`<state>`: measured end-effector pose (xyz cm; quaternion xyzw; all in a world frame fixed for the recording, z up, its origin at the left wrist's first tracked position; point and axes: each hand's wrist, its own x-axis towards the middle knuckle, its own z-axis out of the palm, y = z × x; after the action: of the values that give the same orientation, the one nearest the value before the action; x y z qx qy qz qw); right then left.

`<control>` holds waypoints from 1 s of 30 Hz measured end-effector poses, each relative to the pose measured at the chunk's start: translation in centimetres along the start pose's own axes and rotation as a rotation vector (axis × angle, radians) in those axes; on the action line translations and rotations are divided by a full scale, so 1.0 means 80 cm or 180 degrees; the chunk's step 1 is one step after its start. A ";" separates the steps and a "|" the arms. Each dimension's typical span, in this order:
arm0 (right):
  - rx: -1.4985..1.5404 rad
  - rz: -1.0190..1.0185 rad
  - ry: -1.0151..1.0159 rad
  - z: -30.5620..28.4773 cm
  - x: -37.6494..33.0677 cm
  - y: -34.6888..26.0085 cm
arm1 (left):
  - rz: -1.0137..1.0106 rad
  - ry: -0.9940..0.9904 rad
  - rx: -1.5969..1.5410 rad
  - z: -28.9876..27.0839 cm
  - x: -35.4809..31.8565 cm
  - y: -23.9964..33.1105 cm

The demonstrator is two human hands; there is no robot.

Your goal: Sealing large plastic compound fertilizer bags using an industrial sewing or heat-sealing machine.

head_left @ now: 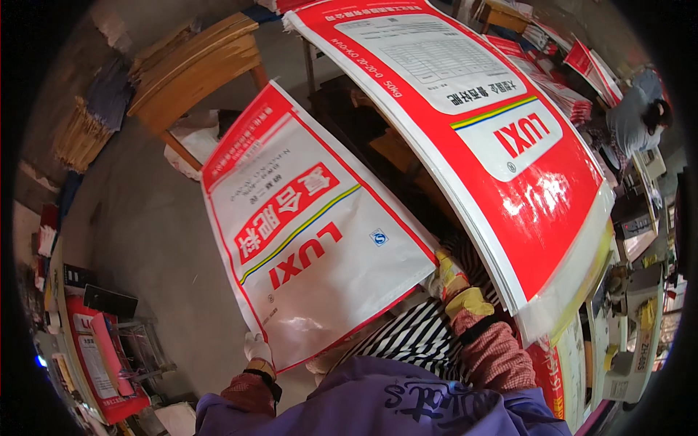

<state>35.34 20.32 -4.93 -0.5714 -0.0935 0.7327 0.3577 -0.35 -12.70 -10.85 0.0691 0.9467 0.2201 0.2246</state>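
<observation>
Centrally, the sack [305,232] lay with its long axis running upper left to lower right, left hand [256,347] pinching its lower edge, right hand [449,280] gripping its right corner beside the stack [502,145].

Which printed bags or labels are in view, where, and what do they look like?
Held sack: centre, flat, white with red border and red print, pinched by left hand and right hand.
Sack stack: right, on a table, red and white, glossy.
Red-white sheets: lower left, flat.
</observation>
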 end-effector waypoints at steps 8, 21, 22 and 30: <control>0.0467 0.0481 0.0321 -0.023 0.017 0.006 | -0.0245 0.0108 -0.0379 0.059 0.065 0.048; 0.1145 -0.0416 -0.0513 -0.029 -0.146 -0.015 | 0.0496 -0.0220 0.1391 0.035 0.064 0.058; 0.1190 -0.0366 -0.0453 -0.027 -0.152 -0.015 | 0.1024 -0.0123 0.1968 0.036 0.075 0.051; 0.1287 0.0019 -0.0616 -0.067 -0.197 -0.017 | 0.0530 0.0290 0.2122 0.033 0.023 0.127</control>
<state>42.16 9.91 6.22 -0.4154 0.0231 0.7889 0.4522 -0.49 -2.17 -9.16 0.2057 0.9668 -0.0809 0.1285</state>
